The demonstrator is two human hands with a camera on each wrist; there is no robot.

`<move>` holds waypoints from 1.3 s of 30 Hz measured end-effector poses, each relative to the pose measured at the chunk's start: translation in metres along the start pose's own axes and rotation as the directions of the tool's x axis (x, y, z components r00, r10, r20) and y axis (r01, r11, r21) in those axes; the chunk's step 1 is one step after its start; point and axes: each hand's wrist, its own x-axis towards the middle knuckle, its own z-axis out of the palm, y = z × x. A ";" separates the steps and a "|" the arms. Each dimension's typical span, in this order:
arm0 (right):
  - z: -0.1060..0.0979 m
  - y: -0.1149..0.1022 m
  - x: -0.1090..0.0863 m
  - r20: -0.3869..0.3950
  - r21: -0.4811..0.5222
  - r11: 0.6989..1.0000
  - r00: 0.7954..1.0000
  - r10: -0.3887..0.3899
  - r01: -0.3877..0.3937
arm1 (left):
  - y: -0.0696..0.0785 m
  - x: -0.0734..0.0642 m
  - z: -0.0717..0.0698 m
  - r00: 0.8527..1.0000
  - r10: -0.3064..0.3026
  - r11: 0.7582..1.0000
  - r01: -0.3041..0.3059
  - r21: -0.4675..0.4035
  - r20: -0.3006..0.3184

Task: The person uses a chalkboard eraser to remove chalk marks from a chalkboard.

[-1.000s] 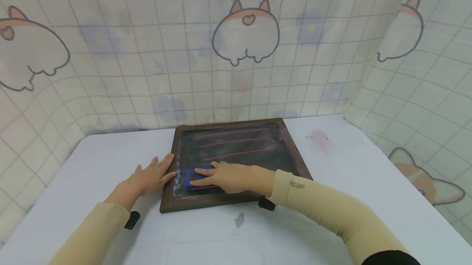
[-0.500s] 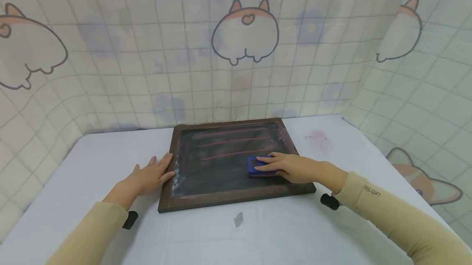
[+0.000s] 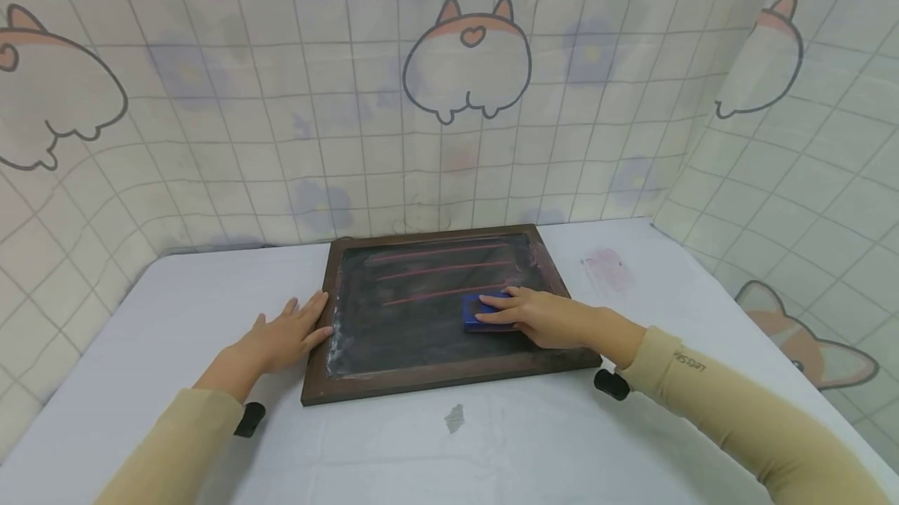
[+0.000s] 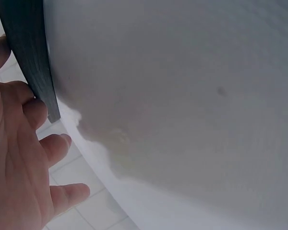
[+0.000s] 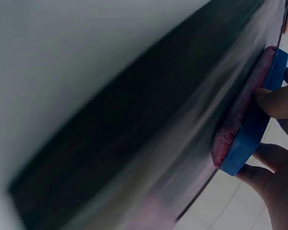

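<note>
A wood-framed blackboard [image 3: 393, 341] lies on the white table, with three red chalk lines [image 3: 445, 271] across its upper half and chalky smears near its side edges. My right hand [image 3: 551, 319] holds a blue chalkboard eraser [image 3: 473, 313] on the board's lower right part. In the right wrist view the thumb and fingers pinch the blue back [image 5: 254, 129], and the pinkish felt pad [image 5: 240, 112] faces the board. My left hand [image 3: 281, 339] rests with spread fingers on the left side of the frame. The left wrist view shows its fingertips against the dark frame edge [image 4: 31, 48].
The white tabletop [image 3: 337, 458] surrounds the board. A pink chalk smudge [image 3: 609, 269] marks it at the right, and a small grey patch [image 3: 454, 418] lies in front. A grid-patterned curtain [image 3: 281, 99] stands behind and along both sides.
My right hand has carried the eraser from the board's lower left to its lower right, then slightly back left in the last half second. My left hand stays on the frame.
</note>
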 end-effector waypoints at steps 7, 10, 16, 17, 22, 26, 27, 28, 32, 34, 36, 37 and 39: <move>0.000 -0.044 0.067 0.114 -0.044 0.998 0.993 -0.028 0.034 | 0.000 0.000 0.000 1.000 -0.003 1.000 0.003 -0.014 0.005; 0.003 -0.066 0.092 0.144 -0.110 0.993 0.989 -0.030 0.046 | 0.001 -0.001 -0.002 1.000 -0.002 1.000 0.002 -0.011 0.006; 0.009 -0.093 0.118 0.151 -0.184 0.978 0.986 -0.071 0.099 | 0.002 -0.001 -0.004 1.000 -0.009 1.000 0.009 0.003 0.009; 0.010 -0.093 0.118 0.151 -0.181 0.978 0.986 -0.077 0.104 | 0.002 -0.001 -0.004 1.000 -0.010 1.000 0.010 0.002 0.011; 0.009 -0.079 0.103 0.145 -0.135 0.984 0.985 -0.093 0.113 | 0.004 -0.001 -0.003 1.000 -0.012 1.000 0.012 -0.003 0.018; 0.010 -0.057 0.077 0.099 -0.084 0.990 0.989 -0.107 0.116 | 0.004 -0.001 -0.004 1.000 -0.011 1.000 0.011 -0.008 0.018; 0.010 -0.051 0.069 0.080 -0.067 0.991 0.991 -0.107 0.112 | 0.004 -0.001 -0.004 1.000 -0.010 1.000 0.011 -0.010 0.018; 0.010 -0.045 0.061 0.064 -0.050 0.993 0.993 -0.103 0.106 | 0.004 -0.001 -0.004 1.000 -0.011 1.000 0.011 -0.012 0.017; 0.006 -0.024 0.032 0.005 0.039 0.997 0.997 -0.073 0.073 | 0.003 -0.003 -0.004 1.000 -0.022 1.000 0.022 -0.008 0.016; 0.003 -0.014 0.019 -0.011 0.087 0.995 0.999 -0.044 0.045 | 0.002 -0.004 -0.004 0.999 -0.025 1.000 0.025 -0.006 0.019; 0.001 -0.004 0.007 -0.024 0.126 0.992 1.000 -0.013 0.016 | 0.003 -0.003 -0.004 0.999 -0.022 1.000 0.022 -0.010 0.023; 0.000 0.000 0.002 -0.030 0.141 0.990 1.000 -0.001 0.005 | 0.004 -0.003 -0.004 0.999 -0.022 1.000 0.022 -0.014 0.026; 0.000 0.007 -0.004 -0.035 0.164 0.986 0.999 0.017 -0.011 | 0.004 -0.004 -0.005 0.999 -0.028 1.000 0.028 -0.012 0.032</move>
